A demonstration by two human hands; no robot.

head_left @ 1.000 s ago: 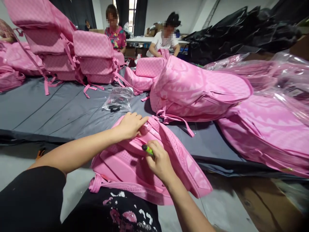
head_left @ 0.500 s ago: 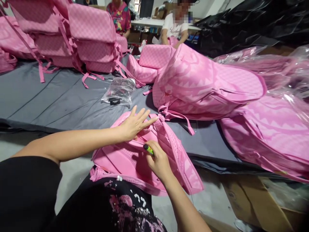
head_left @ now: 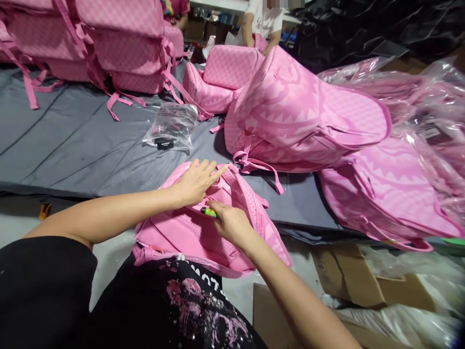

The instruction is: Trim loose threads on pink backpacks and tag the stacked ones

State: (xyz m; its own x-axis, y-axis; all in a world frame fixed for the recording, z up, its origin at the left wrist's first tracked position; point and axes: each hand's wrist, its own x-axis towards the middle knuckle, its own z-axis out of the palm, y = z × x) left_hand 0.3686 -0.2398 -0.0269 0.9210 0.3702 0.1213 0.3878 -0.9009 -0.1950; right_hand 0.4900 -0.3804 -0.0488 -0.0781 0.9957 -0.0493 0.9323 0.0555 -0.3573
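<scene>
A pink backpack [head_left: 174, 242] lies at the table's front edge, its perforated back panel and straps facing up, its lower part over my lap. My left hand [head_left: 198, 182] rests on its top part with the fingers spread. Just to the right and nearer me, my right hand [head_left: 230, 220] is closed round a small green and yellow tool [head_left: 209, 212] with a black end, which points left over the backpack. The tips of the right fingers are partly hidden against the pink fabric.
Beyond lies a clear plastic packet [head_left: 172, 127] on the grey-covered table [head_left: 72, 140]. Large pink backpacks [head_left: 290, 116] are piled at the right, others [head_left: 127, 48] stand back left. Cardboard boxes [head_left: 345, 276] are below right. Two people are across the table.
My right hand has moved up toward my left hand, and the tool now lies flatter, pointing left. The view has tilted downward, showing more of the boxes.
</scene>
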